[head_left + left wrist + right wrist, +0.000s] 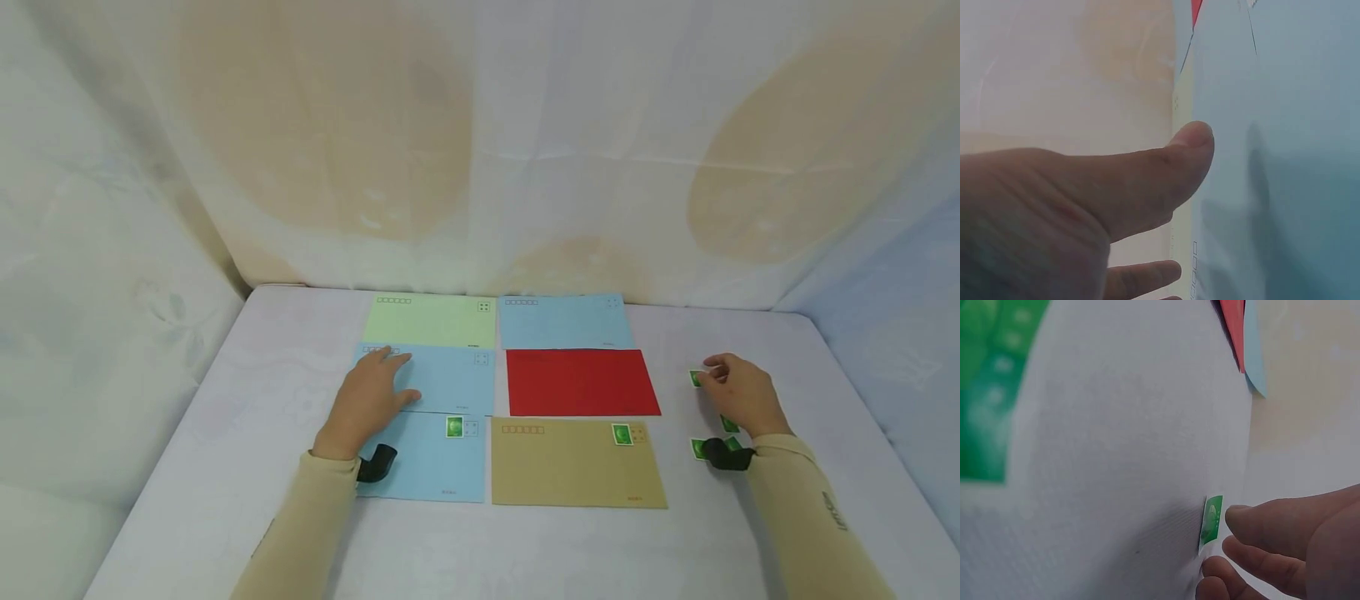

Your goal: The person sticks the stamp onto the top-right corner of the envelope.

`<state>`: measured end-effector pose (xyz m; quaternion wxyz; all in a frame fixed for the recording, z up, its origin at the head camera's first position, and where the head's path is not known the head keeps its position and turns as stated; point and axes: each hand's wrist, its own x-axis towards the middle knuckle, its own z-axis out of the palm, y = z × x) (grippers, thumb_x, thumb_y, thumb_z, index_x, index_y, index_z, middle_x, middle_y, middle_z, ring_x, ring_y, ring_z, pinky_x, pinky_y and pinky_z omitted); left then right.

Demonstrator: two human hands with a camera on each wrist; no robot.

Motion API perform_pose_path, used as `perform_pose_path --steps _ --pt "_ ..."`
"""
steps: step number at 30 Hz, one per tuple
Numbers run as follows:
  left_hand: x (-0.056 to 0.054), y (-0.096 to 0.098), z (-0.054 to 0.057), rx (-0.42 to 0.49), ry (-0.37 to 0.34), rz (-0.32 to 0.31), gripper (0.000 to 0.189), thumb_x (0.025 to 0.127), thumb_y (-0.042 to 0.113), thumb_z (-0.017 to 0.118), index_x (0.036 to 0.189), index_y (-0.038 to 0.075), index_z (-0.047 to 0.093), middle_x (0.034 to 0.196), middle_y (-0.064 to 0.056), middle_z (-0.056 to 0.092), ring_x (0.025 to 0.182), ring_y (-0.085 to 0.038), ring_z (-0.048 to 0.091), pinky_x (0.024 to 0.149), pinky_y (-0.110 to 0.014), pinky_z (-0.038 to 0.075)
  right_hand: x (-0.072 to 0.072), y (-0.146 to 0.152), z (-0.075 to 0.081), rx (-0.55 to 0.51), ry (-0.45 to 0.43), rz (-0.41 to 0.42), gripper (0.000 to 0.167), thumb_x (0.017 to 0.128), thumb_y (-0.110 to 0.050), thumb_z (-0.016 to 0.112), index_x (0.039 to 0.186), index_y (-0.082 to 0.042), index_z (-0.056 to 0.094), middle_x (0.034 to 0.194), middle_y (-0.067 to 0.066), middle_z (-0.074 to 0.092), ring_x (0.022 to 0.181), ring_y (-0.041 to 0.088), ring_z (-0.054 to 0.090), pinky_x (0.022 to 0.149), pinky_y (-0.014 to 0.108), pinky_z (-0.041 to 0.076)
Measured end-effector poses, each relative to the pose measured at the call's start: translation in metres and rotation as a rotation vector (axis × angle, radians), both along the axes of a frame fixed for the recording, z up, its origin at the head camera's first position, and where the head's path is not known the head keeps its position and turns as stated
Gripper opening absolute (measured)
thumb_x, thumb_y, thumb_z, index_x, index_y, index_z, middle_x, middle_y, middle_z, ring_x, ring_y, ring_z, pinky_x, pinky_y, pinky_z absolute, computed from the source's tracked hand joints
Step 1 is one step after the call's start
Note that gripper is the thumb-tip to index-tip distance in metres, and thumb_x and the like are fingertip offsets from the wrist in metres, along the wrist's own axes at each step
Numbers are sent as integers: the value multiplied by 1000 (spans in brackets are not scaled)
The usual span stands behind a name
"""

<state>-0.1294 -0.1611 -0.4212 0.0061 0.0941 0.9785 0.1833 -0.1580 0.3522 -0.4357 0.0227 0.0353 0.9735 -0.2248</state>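
My left hand (367, 402), fingers spread and thumb out, is over the middle-left blue envelope (450, 385). Its thumb (1194, 140) shows in the left wrist view with nothing held. At the right, my right hand (741, 395) reaches down beside a small green stamp (696, 378). In the right wrist view the thumb and bent fingers stand close to that stamp (1212, 519), seemingly without pinching it. More green stamps (730, 423) lie under and near the right wrist. One green stamp (454, 427) sits on the front-left blue envelope (420, 471), another (622, 434) on the tan envelope (573, 475).
Envelopes lie in two columns on the white-covered table (225, 417). A pale green envelope (430, 323) and another blue envelope (562, 322) form the back row. Right of the middle is a red envelope (581, 383). A patterned curtain (480, 150) hangs behind the table.
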Motion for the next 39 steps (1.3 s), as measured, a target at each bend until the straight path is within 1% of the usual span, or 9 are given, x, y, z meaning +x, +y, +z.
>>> perform_pose_path --steps 5,9,13,17,23,26,32,39 --pt "0 -2 0 -27 -15 14 60 85 25 82 133 -4 62 141 -34 50 133 -52 44 110 -58 37 -3 1 -1 13 -4 7 40 98 -17 55 122 15 56 107 34 62 94 46 60 76 55 52" --pt "-1 -3 -2 -49 -30 19 59 85 25 82 132 -4 63 141 -35 50 133 -53 44 111 -58 37 -5 2 -1 15 -30 8 39 98 -16 55 122 15 56 107 33 61 94 45 60 75 54 52" --pt "-2 -4 -3 -52 -56 27 59 85 26 82 132 -3 63 142 -35 48 134 -55 42 111 -59 36 -5 2 -1 18 -52 15 39 97 -15 56 121 16 56 108 33 61 96 46 59 77 55 52" --pt "-3 -4 -4 -72 -80 37 59 85 26 82 133 -2 62 144 -35 46 134 -56 41 111 -60 35 -5 3 -1 16 -55 25 39 96 -14 56 120 16 57 108 34 61 96 46 59 77 54 53" --pt "-3 -3 -4 -91 -89 42 59 84 26 82 133 -2 63 144 -35 46 134 -56 41 109 -60 37 -4 3 -2 17 -49 20 38 94 -14 59 118 17 57 107 34 61 95 45 60 75 52 54" --pt "-3 -3 -3 -97 -100 50 59 85 26 82 133 -1 62 145 -34 45 135 -55 40 109 -60 38 -4 2 -2 12 -57 7 37 94 -13 60 116 16 56 105 33 61 92 43 59 73 50 54" --pt "-2 -4 -3 -92 -119 64 60 85 26 82 135 0 62 148 -33 44 137 -54 38 110 -59 37 -4 1 -4 1 -58 -8 31 94 -12 60 110 14 54 99 29 60 83 37 58 65 40 52" --pt "-3 -2 -1 -85 -120 71 60 85 26 82 135 0 62 148 -32 43 138 -53 37 110 -60 37 -4 1 -2 5 -60 -6 25 95 -11 58 105 11 54 92 25 59 80 34 55 63 37 49"
